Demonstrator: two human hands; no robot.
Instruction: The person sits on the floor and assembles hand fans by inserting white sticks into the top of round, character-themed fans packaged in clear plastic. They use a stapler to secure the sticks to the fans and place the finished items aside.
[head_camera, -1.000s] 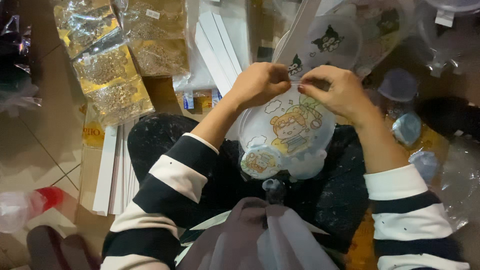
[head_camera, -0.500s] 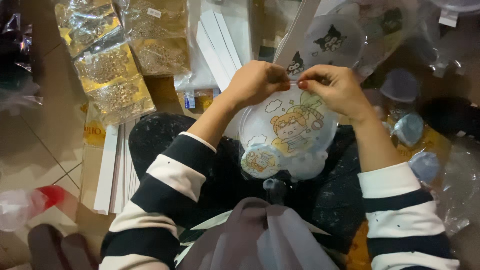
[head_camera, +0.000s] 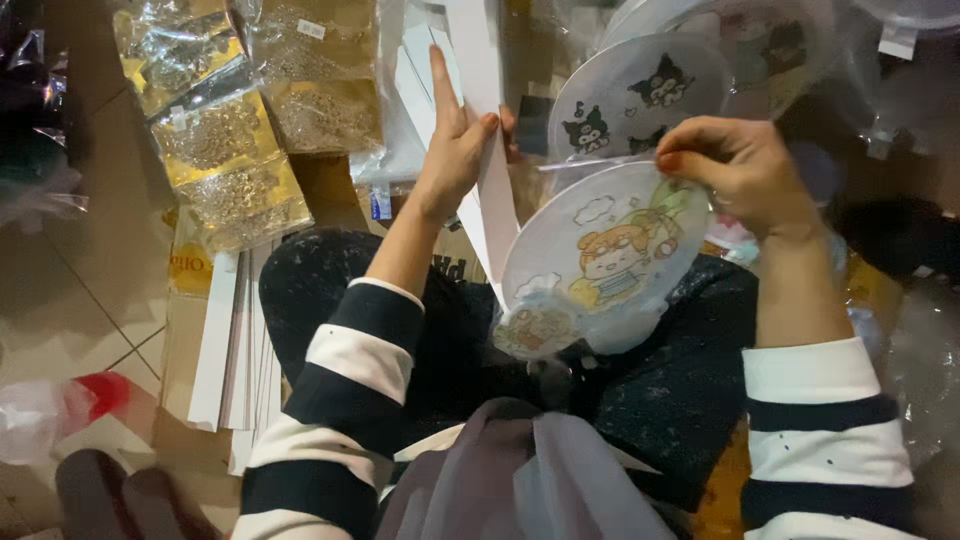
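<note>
Our right hand (head_camera: 735, 170) pinches the cartoon fan (head_camera: 600, 260) at its rim; our left hand (head_camera: 455, 150), fingers spread, grips a white strip (head_camera: 492, 150).

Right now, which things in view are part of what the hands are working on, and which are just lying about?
In hand:
- right hand pinching the round cartoon fan at its top edge
- left hand on a white strip

Lying about:
- bags of gold pieces
- stacked white strips on the floor
- black-cat fans
- red-tipped plastic

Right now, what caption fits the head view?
Right hand pinches a cartoon fan while left hand grips a white strip.
</note>
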